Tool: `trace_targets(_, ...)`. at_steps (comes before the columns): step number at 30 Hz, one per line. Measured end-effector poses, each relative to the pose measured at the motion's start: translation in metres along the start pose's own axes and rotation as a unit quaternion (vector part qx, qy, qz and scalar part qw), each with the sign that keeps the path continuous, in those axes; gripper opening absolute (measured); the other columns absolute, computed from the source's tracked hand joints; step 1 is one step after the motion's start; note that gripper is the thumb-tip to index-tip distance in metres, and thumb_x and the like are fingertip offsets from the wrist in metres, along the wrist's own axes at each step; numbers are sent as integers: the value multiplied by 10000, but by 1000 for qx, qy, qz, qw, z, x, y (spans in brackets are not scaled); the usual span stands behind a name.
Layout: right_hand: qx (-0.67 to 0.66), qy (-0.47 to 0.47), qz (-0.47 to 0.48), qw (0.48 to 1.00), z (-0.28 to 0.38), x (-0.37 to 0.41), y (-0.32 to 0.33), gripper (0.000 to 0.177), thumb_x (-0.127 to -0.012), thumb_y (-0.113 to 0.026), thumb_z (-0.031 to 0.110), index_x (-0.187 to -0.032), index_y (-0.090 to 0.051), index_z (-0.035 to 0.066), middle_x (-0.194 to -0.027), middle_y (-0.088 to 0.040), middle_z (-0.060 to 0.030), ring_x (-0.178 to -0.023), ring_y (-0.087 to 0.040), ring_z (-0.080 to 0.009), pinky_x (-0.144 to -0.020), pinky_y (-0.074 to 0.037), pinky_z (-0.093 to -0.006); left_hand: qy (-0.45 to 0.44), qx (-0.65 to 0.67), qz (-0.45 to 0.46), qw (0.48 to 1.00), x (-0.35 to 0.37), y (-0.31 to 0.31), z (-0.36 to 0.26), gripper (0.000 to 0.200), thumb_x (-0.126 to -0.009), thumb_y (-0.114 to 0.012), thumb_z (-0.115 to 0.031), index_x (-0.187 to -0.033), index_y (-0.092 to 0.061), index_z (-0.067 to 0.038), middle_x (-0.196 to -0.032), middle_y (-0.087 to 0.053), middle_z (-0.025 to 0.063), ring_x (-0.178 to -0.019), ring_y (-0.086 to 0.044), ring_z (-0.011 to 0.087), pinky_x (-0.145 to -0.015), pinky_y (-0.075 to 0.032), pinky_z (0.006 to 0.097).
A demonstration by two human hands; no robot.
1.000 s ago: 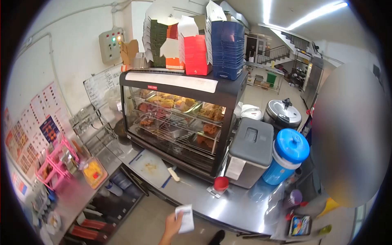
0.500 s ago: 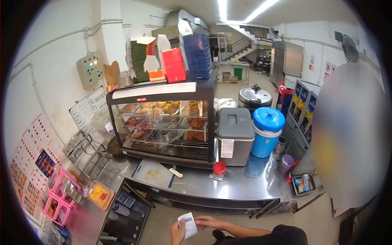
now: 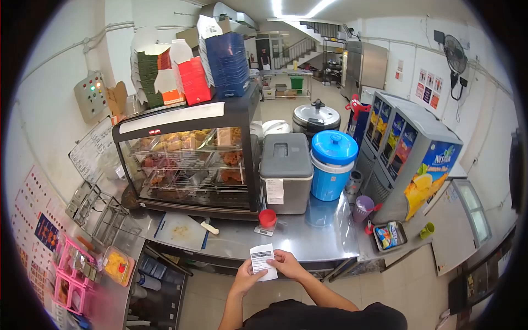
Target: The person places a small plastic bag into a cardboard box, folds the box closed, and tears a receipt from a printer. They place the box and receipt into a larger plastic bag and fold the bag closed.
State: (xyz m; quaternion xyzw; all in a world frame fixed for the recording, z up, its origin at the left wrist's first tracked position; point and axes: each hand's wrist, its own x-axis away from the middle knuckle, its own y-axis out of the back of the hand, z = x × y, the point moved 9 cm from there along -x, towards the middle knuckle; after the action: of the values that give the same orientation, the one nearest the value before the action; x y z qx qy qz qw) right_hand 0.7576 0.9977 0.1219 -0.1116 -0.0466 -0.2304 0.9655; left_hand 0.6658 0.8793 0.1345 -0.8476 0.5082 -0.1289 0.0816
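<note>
A printed paper receipt (image 3: 262,253) is held upright in front of the steel counter's front edge. My left hand (image 3: 246,279) grips its lower left side, thumb across the print. On the other side, my right hand (image 3: 287,264) pinches the receipt's right edge between thumb and fingers. Just beyond the paper, a red cup (image 3: 268,218) rests on a small digital scale (image 3: 264,230). A cutting board (image 3: 180,231) with crumbs and a white-handled knife (image 3: 209,227) lie to the left.
Behind the counter (image 3: 297,236) edge stands a heated display case (image 3: 187,165) of fried food, topped with stacked folded boxes (image 3: 228,63). A grey bin (image 3: 286,170) and blue drink cooler (image 3: 331,181) are beside it. A drink dispenser (image 3: 434,165) stands right; pink baskets (image 3: 71,275) sit left.
Both hands have risen with the receipt, and my right hand has closed on its right edge. The view has turned right, and the blurred shape at right is gone, showing the dispenser.
</note>
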Motion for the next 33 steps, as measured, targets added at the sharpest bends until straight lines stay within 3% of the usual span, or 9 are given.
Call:
trace_targets(3,2,-3,16,1000,-18,-29,2,369,-1011,-696,112,-1356,-609,16,-1164,-747,-84,-1030,-700,-141,-884,-575,-308,-32,-16,-15,999,-7,18,5,570,-873,-801,33,-1376,-534,18,-1268,-685,112,-1150,-684,187,-1015,-564,349)
trace_targets(7,-23,-59,109,992,-33,-72,-56,400,-1006,-712,135,-1384,-608,52,-1193,-741,-60,-1087,-698,-159,-916,-578,-334,-31,-12,-126,992,25,68,3,520,-873,-790,49,-1332,-547,16,-1249,-686,123,-1162,-684,211,-1007,-570,368)
trace_targets(10,66,9,201,977,-54,-113,-118,293,-1002,-725,162,-1260,-653,44,-1050,-739,-28,-926,-673,-103,-783,-555,-282,-50,30,-198,978,69,122,19,487,-862,-780,66,-1295,-564,10,-1216,-698,128,-1148,-689,222,-1002,-569,379)
trace_targets(14,66,-6,271,960,-60,-116,-222,213,-993,-740,178,-1138,-671,39,-899,-702,2,-798,-617,-66,-683,-507,-253,-45,56,-271,960,141,184,21,446,-909,-729,36,-1321,-570,-25,-1161,-732,108,-960,-737,198,-683,-591,332)
trace_targets(18,23,16,275,961,-85,-119,-319,200,-980,-741,158,-1122,-679,32,-873,-709,-16,-749,-628,-82,-659,-510,-262,-66,91,-313,943,209,259,24,422,-917,-696,33,-1315,-572,-28,-1123,-731,91,-928,-726,196,-659,-558,316)
trace_targets(22,14,-6,282,959,-94,-99,-380,187,-955,-750,137,-1100,-693,33,-858,-712,-26,-718,-631,-89,-656,-508,-257,-83,120,-388,910,278,331,1,464,-867,-661,108,-1308,-558,8,-1151,-714,132,-967,-721,236,-783,-591,349)
trace_targets(24,-2,-5,307,952,-94,-86,-393,207,-959,-748,158,-1108,-684,30,-866,-716,-30,-734,-640,-91,-660,-506,-257,-88,66,-393,913,294,362,-7,472,-864,-666,108,-1313,-550,21,-1174,-703,148,-1013,-715,254,-840,-593,369)
trace_targets(30,20,-20,259,966,-99,-86,-326,221,-964,-754,179,-1129,-682,51,-910,-735,-40,-769,-658,-101,-684,-531,-267,-63,56,-315,945,242,332,-31,459,-837,-744,104,-1259,-590,15,-1165,-712,127,-1104,-700,225,-984,-566,382)
trace_targets(33,37,-52,227,972,-91,-93,-270,242,-963,-760,180,-1162,-687,62,-920,-735,-38,-783,-674,-116,-698,-555,-283,-47,13,-298,953,200,283,-31,398,-854,-794,22,-1218,-645,-37,-1115,-713,65,-1040,-687,173,-914,-566,322)
